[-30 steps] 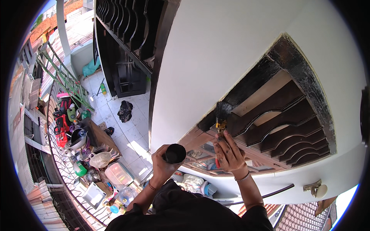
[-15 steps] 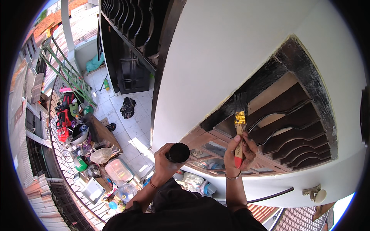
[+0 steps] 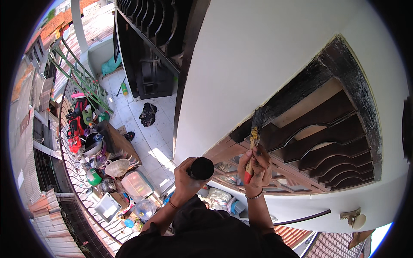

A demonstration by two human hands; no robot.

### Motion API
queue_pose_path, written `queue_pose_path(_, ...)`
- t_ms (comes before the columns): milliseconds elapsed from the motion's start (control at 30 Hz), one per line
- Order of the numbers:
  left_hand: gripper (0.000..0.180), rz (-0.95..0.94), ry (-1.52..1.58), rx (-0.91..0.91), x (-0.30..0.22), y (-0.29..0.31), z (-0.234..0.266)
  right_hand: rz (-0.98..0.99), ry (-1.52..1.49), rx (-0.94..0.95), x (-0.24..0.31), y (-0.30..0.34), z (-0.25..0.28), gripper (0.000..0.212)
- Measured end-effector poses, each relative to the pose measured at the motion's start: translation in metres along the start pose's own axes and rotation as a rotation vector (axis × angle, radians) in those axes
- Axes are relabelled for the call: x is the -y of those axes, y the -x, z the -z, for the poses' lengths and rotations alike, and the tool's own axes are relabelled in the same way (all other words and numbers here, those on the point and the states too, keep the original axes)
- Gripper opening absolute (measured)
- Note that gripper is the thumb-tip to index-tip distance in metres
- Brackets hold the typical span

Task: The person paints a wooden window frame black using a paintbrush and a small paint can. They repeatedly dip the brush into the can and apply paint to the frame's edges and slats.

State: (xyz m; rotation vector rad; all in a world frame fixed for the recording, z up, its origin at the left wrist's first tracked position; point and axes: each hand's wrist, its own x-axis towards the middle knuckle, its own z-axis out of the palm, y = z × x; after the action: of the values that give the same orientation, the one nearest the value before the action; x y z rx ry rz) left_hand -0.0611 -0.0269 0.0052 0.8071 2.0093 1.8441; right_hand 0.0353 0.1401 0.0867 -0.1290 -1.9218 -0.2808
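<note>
My right hand (image 3: 257, 165) grips a paintbrush (image 3: 249, 168) by its wooden, red-ended handle. Black paint coats the bristles and smears the ferrule, and dark stains mark my fingers. The bristles touch the dark window frame (image 3: 292, 93), near the lower left end of its freshly black stretch. Brown wood without black paint continues below that point. In my left hand (image 3: 186, 182), held to the left of the brush, is a small cup (image 3: 201, 168) with a black inside. How much paint it holds I cannot tell.
White wall (image 3: 241, 60) surrounds the frame, which has wavy dark slats (image 3: 331, 146). Down on the tiled floor (image 3: 148, 142) lie a black plastic bag (image 3: 148, 115), a clear storage box (image 3: 137, 185) and much clutter. A green metal ladder (image 3: 79, 77) leans by the railing at left.
The brush in my right hand has moved left and slightly down along the frame, and its handle has tilted. My left hand still holds the cup, nearly in place. The view has shifted slightly.
</note>
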Motion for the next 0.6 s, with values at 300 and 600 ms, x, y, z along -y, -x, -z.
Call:
queue_pose_path(300, 0.031, -0.086, -0.047, -0.079, -0.002, -0.003, 0.001, 0.004, -0.019, -0.005, 0.014, 0.023, 0.004, 0.024)
queue_pose_path(600, 0.033, -0.074, -0.025, -0.062, -0.005, -0.004, 0.001, -0.024, -0.001, 0.142, 0.016, 0.033, -0.01, 0.023)
